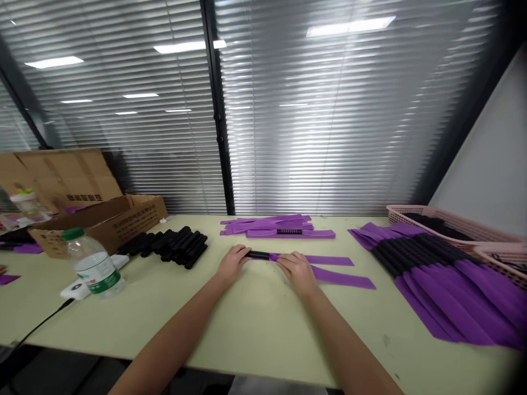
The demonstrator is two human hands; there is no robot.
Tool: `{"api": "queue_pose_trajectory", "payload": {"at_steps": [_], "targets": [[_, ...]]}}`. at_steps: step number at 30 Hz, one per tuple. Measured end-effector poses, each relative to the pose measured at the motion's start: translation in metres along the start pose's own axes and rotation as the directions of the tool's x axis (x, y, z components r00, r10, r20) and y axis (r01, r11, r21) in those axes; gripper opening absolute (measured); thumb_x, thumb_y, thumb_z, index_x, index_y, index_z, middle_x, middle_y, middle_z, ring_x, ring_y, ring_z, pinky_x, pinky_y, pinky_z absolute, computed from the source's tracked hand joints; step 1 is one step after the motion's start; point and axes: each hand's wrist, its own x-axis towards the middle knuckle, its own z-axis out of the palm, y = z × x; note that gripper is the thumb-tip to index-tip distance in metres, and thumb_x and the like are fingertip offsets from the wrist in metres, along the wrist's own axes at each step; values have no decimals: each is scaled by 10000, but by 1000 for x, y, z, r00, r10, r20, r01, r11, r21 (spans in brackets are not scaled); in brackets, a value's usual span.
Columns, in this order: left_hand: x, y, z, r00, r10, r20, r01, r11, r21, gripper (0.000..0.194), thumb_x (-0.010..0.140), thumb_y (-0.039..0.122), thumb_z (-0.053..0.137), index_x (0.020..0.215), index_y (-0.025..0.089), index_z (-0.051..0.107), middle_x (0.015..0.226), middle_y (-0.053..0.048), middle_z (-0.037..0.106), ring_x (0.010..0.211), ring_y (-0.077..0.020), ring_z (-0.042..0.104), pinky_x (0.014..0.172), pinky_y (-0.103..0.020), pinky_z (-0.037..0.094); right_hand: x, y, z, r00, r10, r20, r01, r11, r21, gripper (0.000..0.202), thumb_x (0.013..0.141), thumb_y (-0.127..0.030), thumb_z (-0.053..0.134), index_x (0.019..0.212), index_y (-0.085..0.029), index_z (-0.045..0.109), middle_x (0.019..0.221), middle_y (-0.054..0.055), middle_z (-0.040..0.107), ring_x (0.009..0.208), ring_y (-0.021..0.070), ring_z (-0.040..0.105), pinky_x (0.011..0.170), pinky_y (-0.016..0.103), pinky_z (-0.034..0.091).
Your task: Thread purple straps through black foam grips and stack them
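Observation:
Between my hands a black ribbed handle lies level just over the table. My left hand has its fingers closed round the handle's left end. At the handle's right end my right hand pinches a purple strap, bunched where it meets the black. Two tails of purple strap spread out to the right past this hand. Beyond my hands lies a pile of flat purple straps, with one black handle fitted on a strap at its front.
Loose black handles are heaped left, near a cardboard box and a green-capped bottle. Finished-looking purple straps with black handles lie in a row right, before pink baskets. Part of another person's hand shows far left.

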Motion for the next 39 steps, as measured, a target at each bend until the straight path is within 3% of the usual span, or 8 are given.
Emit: {"api": "queue_pose_trajectory", "payload": {"at_steps": [21,31,39], "targets": [[2,0,-3,990,142,6,-140,980,-142,314,936,376,457,1165,201,582,1080,-91,647,1003,-215,590,920,-401,475,1,-3,-2,988,26,-153,-14,997,75,113,893,-206,578,909,-208,690,916,37,712,811,197,574,726,362,464],[2,0,-3,989,148,15,-143,974,-177,314,931,385,467,1161,209,587,1083,-90,651,1010,-215,589,928,-402,468,2,-6,-4,987,50,-151,-48,999,19,140,909,-244,559,860,-215,688,886,41,713,805,186,570,737,355,419],[3,5,-3,990,138,20,-132,974,-182,298,933,366,466,1153,204,582,1083,-92,650,1007,-213,585,924,-397,463,2,-9,-3,982,131,-139,-120,989,85,118,873,-230,581,781,-216,655,883,50,692,835,200,577,766,375,424]]}}
